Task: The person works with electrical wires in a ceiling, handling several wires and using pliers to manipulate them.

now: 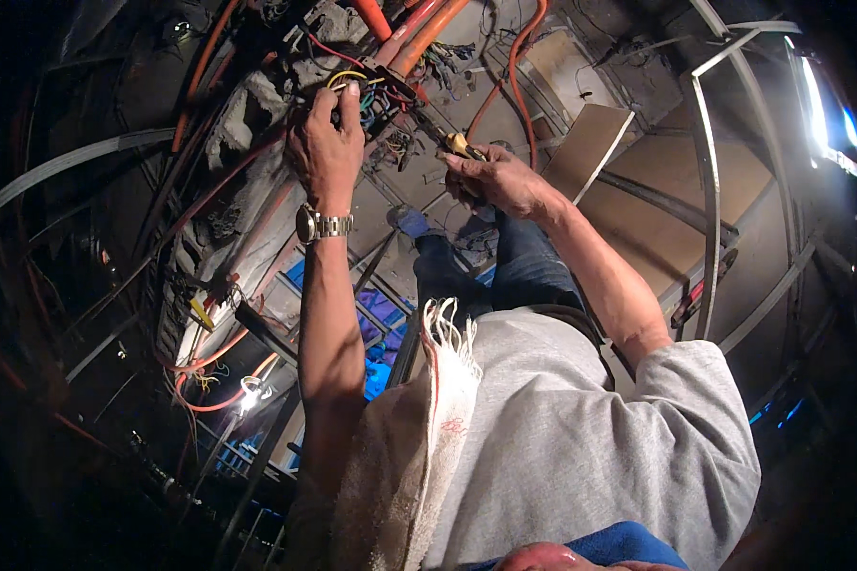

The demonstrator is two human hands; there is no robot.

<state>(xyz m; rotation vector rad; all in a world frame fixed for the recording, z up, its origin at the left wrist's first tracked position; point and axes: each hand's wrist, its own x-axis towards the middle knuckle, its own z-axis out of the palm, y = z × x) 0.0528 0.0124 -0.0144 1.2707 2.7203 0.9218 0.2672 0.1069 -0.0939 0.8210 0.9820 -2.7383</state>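
My left hand (330,147), with a metal-banded watch on the wrist, is raised to an electrical box (390,86). Its thumb and forefinger close on the wires there, at a looped yellow wire (345,74); the exact grip is partly hidden. Green and other coloured wires bunch beside those fingertips. My right hand (500,179) is wrapped round pliers (459,146) with yellow-and-black handles. Their dark metal end points up and left toward the box, a little right of my left hand. Whether the jaws touch a wire I cannot tell.
Orange conduits (427,38) run into the box from above. Rough concrete (243,128) lies left of my left hand. Metal framing (709,181) and a brown board (595,143) stand at the right. A lit lamp (250,392) hangs lower left, near loose orange tubing.
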